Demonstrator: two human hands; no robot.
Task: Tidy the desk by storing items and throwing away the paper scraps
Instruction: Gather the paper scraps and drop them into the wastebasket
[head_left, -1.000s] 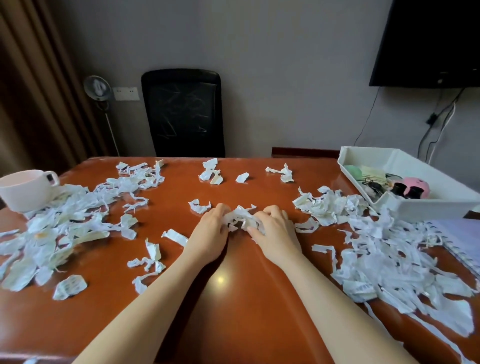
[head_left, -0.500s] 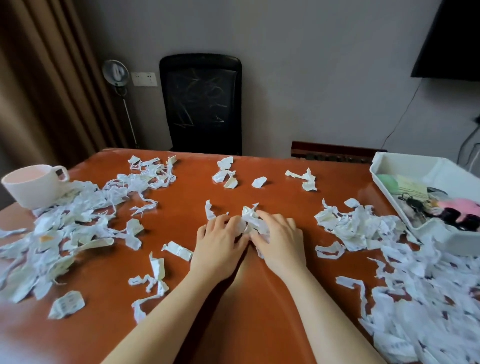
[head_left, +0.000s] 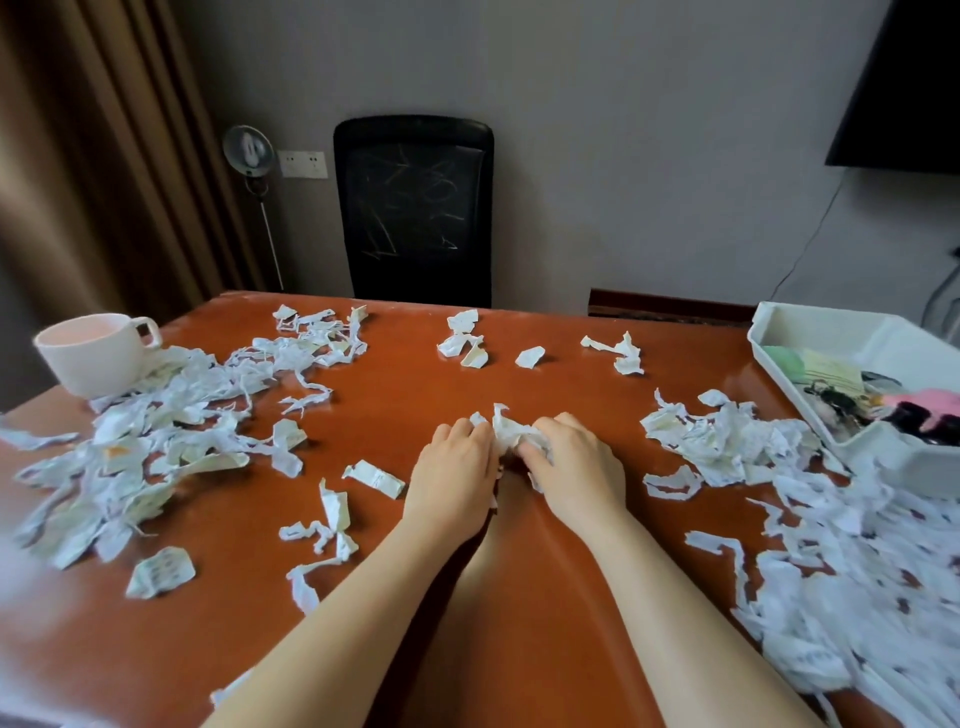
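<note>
Paper scraps (head_left: 332, 530): torn white strips strewn over the reddish-brown bench (head_left: 415, 395), thick at both ends and thin in the middle.
Mug (head_left: 96, 353): white, upright at the far left corner, handle to the right, touching the edge of the left heap.
Left heap (head_left: 135, 457): a loose spread of scraps running from the mug toward the near edge, with single pieces lying apart beside it.
Far pieces (head_left: 462, 340): a few small crumpled bits near the back edge, in front of a black chair (head_left: 415, 208).
Left hand (head_left: 454, 478): palm down on the bench, fingers curled against the left side of the wad.
Wad (head_left: 511, 431): crumpled scraps bunched between the two hands at mid-bench.
Right hand (head_left: 576, 462): palm down, fingers curled round the right side of the wad; the hands nearly touch.
Right heap (head_left: 727, 441): scraps piled just beside the tray and running on into a bigger mass along the right edge.
Tray (head_left: 893, 457): white, at the far right corner, holding keys, a pale yellow note, something green and something pink.
</note>
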